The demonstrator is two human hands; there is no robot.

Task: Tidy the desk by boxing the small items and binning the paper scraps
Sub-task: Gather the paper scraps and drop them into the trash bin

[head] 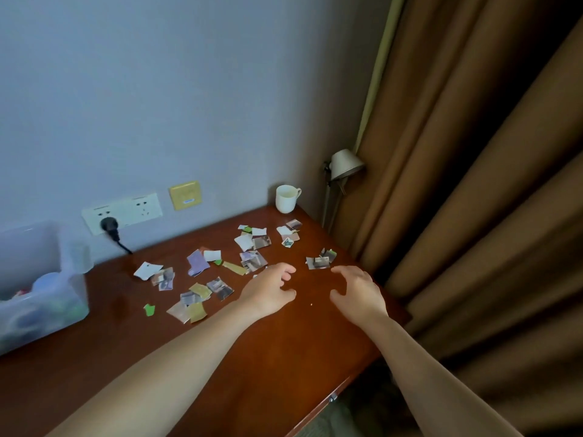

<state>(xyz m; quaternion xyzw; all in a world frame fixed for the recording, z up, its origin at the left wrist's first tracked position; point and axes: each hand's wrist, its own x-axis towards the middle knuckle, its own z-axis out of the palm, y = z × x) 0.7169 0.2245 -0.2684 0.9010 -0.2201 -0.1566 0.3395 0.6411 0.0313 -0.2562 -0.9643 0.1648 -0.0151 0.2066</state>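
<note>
Several torn paper scraps (198, 263) lie scattered over the far half of the brown wooden desk (284, 348). A small pile of scraps (320, 261) sits near the desk's right edge. My left hand (271, 290) hovers over the desk with fingers spread and curled, empty, just right of the scraps. My right hand (358, 290) faces it, also curled and empty, just below the right pile. A clear plastic box (60, 279) holding small coloured items stands at the desk's left edge.
A white mug (287, 198) stands in the far right corner of the desk. A desk lamp (344, 167) rises beside the brown curtain (473, 184). A black plug (110, 225) sits in the wall socket. A tiny crumb (311, 305) lies between my hands.
</note>
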